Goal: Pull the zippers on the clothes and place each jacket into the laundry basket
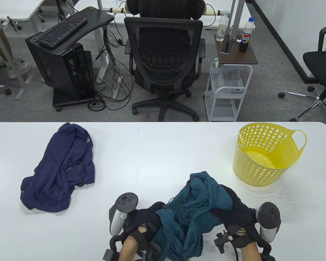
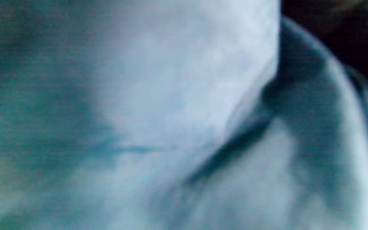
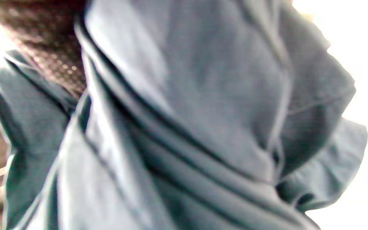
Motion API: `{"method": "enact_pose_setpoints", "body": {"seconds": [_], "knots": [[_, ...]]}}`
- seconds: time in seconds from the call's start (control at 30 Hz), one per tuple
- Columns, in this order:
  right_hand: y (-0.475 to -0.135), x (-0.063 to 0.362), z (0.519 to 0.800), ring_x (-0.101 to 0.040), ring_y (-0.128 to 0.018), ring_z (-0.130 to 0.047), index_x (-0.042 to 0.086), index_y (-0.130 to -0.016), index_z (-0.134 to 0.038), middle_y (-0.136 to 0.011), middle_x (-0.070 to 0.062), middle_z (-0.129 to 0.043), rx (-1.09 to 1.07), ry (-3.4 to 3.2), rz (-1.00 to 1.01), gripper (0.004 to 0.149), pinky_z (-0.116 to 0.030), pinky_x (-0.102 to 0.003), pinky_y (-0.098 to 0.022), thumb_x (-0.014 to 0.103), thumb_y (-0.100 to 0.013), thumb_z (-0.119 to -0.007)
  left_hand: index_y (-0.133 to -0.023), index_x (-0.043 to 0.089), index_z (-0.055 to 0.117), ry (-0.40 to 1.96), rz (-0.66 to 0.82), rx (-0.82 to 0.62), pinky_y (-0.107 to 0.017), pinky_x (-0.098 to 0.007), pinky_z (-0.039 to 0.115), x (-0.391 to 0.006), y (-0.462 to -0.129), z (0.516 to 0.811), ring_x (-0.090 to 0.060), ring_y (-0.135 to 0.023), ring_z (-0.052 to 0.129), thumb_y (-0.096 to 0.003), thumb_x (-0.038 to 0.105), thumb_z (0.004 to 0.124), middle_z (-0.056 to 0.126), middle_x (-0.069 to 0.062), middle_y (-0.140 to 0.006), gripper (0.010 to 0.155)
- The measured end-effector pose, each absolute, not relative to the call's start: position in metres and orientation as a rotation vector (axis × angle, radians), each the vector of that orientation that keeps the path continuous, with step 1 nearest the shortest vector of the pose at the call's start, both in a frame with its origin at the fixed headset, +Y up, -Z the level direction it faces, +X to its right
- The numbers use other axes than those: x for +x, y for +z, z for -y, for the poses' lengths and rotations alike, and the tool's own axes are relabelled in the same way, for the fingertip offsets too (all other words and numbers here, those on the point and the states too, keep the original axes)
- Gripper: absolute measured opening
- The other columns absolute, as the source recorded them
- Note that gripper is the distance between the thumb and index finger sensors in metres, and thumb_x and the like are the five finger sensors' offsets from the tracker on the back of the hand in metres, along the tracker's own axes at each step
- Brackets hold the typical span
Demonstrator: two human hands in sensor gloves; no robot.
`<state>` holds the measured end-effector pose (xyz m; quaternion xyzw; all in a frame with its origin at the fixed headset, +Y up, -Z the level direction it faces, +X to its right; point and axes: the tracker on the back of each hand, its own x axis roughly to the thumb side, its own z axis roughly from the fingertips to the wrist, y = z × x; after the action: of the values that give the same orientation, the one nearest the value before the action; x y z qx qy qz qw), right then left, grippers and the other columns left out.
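Now | white table (image 1: 157, 152) w/ yellow basket (image 1: 263, 159) | office chair (image 1: 164, 54) behind | both hands' grip hidden by teal jacket (image 1: 193, 214)

An office — desks, keyboard (image 1: 62, 26), swivel chairs (image 1: 164, 62), computer tower (image 1: 61, 69).

The table view is bright, evenly lit and sharp, with only soft, faint shadows on the white desk (image 1: 157, 152). Both wrist views are heavily blurred and out of focus, filled by crumpled teal fabric jacket (image 3: 184, 127) pressed close to the lens. The right wrist view blows out to white glare along its right edge.
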<state>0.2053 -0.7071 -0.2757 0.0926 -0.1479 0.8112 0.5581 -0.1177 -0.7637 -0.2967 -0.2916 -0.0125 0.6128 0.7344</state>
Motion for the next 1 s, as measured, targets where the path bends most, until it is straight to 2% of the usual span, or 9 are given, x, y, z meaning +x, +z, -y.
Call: {"method": "enact_pose_setpoints", "body": {"seconds": [0.13, 0.27, 0.37, 0.43, 0.57, 0.67, 0.9, 0.93, 1.0], "knots": [[-0.259, 0.152, 0.694, -0.030, -0.085, -0.083, 0.038, -0.104, -0.053, -0.102, 0.006, -0.071, 0.413, 2.220, 0.434, 0.068, -0.074, -0.050, -0.062, 0.036, -0.049, -0.092, -0.092, 0.024, 0.064, 1.533, -0.037, -0.689, -0.020, -0.035, 0.099, -0.119, -0.292, 0.770, -0.019, -0.032, 0.120, -0.0427, 0.047, 0.078, 0.102, -0.001, -0.070, 0.056], [-0.253, 0.109, 0.706, -0.048, -0.104, -0.049, 0.027, -0.112, -0.028, -0.119, -0.006, -0.038, 0.721, 2.281, 0.025, 0.088, -0.053, -0.066, -0.071, 0.062, -0.049, -0.077, -0.096, 0.023, 0.052, 1.692, -0.091, -0.708, -0.028, -0.034, 0.101, -0.130, -0.289, 0.778, -0.023, -0.047, 0.116, -0.0460, 0.046, 0.073, 0.092, -0.005, -0.082, 0.060], [-0.252, 0.093, 0.720, -0.058, -0.104, -0.016, 0.023, -0.107, 0.000, -0.118, -0.009, -0.004, 0.742, 2.291, -0.212, 0.119, -0.033, -0.076, -0.072, 0.071, -0.041, -0.087, -0.099, 0.023, 0.045, 1.821, -0.105, -0.755, -0.033, -0.032, 0.101, -0.134, -0.288, 0.782, -0.028, -0.058, 0.109, -0.0478, 0.047, 0.071, 0.081, -0.007, -0.092, 0.062], [-0.253, 0.089, 0.724, -0.060, -0.104, -0.020, 0.023, -0.102, 0.007, -0.117, -0.007, 0.001, 0.733, 2.490, -0.140, 0.127, -0.039, -0.074, -0.072, 0.068, -0.036, -0.092, -0.100, 0.023, 0.038, 1.902, -0.095, -0.816, -0.037, -0.030, 0.101, -0.130, -0.284, 0.783, -0.033, -0.069, 0.101, -0.0493, 0.045, 0.070, 0.070, -0.009, -0.099, 0.064], [-0.254, 0.091, 0.718, -0.046, -0.098, -0.069, 0.023, -0.107, -0.019, -0.116, -0.004, -0.040, 0.590, 2.708, 0.341, 0.116, -0.067, -0.059, -0.069, 0.052, -0.031, -0.102, -0.100, 0.021, 0.028, 1.969, -0.025, -0.933, -0.053, -0.026, 0.094, -0.109, -0.277, 0.784, -0.030, -0.085, 0.089, -0.0492, 0.045, 0.066, 0.055, -0.011, -0.105, 0.068], [-0.253, 0.096, 0.711, -0.030, -0.081, -0.093, 0.028, -0.107, -0.040, -0.106, 0.001, -0.066, 0.567, 2.809, 0.494, 0.104, -0.084, -0.046, -0.058, 0.048, -0.029, -0.106, -0.101, 0.017, 0.023, 1.954, 0.059, -0.939, -0.063, -0.025, 0.085, -0.101, -0.280, 0.782, -0.023, -0.093, 0.082, -0.0488, 0.044, 0.064, 0.047, -0.011, -0.108, 0.072], [-0.254, 0.111, 0.699, -0.023, -0.066, -0.101, 0.038, -0.101, -0.056, -0.095, 0.008, -0.081, 0.477, 2.776, 0.610, 0.081, -0.091, -0.040, -0.048, 0.040, -0.036, -0.105, -0.102, 0.012, 0.025, 1.704, 0.318, -0.771, -0.064, -0.028, 0.074, -0.109, -0.295, 0.763, -0.026, -0.094, 0.075, -0.0455, 0.042, 0.075, 0.042, -0.018, -0.107, 0.081], [-0.254, 0.118, 0.696, -0.024, -0.066, -0.101, 0.040, -0.100, -0.058, -0.094, 0.009, -0.081, 0.440, 2.766, 0.640, 0.077, -0.090, -0.040, -0.048, 0.039, -0.038, -0.103, -0.104, 0.015, 0.028, 1.583, 0.318, -0.736, -0.064, -0.047, 0.068, -0.114, -0.296, 0.758, -0.037, -0.095, 0.068, -0.0434, 0.044, 0.079, 0.040, -0.017, -0.110, 0.084], [-0.256, 0.130, 0.693, -0.025, -0.066, -0.100, 0.042, -0.099, -0.060, -0.094, 0.010, -0.081, 0.393, 2.761, 0.663, 0.074, -0.090, -0.040, -0.048, 0.038, -0.039, -0.103, -0.106, 0.024, 0.030, 1.267, 0.339, -0.642, -0.068, -0.054, 0.060, -0.124, -0.297, 0.749, -0.047, -0.100, 0.055, -0.0400, 0.056, 0.081, 0.038, -0.013, -0.114, 0.090]]}}
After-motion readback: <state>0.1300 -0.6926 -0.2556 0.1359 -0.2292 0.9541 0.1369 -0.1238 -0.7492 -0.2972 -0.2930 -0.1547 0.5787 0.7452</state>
